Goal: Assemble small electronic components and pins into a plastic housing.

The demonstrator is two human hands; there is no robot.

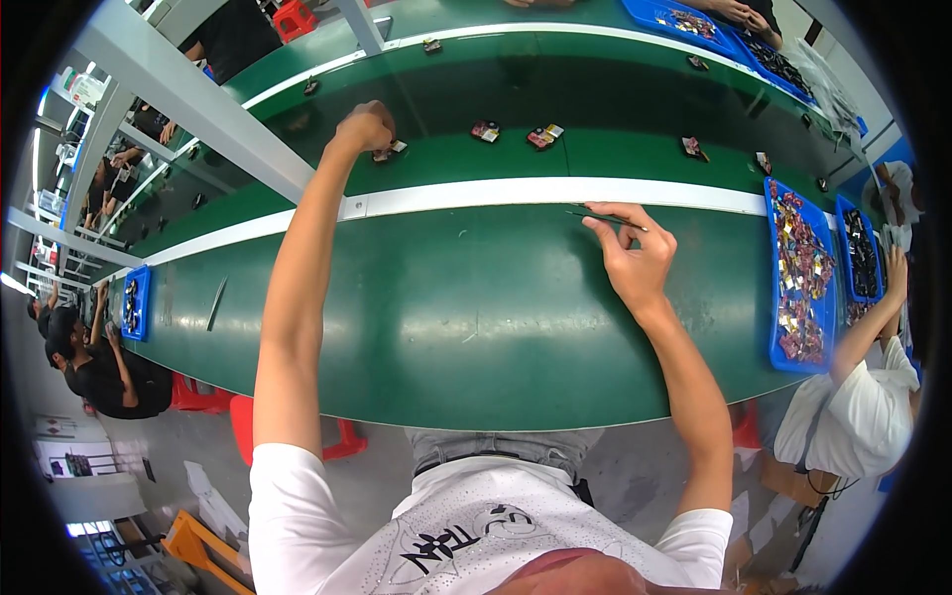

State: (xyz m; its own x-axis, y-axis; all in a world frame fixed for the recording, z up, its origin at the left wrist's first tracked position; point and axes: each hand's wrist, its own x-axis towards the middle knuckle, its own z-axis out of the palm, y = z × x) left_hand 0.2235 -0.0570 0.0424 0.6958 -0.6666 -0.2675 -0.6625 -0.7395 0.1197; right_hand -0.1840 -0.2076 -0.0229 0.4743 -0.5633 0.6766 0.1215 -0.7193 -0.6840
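My left hand (pixel 368 127) reaches far over the green conveyor belt (pixel 620 149), wrist bent, knuckles up. Its fingertips are hidden beneath the hand, so I cannot tell their grip. Right beside it is a small dark part with a pale label (pixel 393 151); whether they touch is unclear. Over the near green worktop (pixel 476 317), my right hand (pixel 638 253) is closed on thin dark tweezers (pixel 635 226), their tips pointing left. Further right on the belt lie two similar small parts, one with a white label (pixel 485 131) and one with a yellow label (pixel 544 136).
A white rail (pixel 555 192) divides worktop from belt. At right stand a blue tray (pixel 801 359) of small colourful parts and another blue tray (pixel 859 213) of black parts, near a co-worker's arm (pixel 878 302). A grey post (pixel 213 94) slants across the upper left. Another blue tray (pixel 147 297) sits far left.
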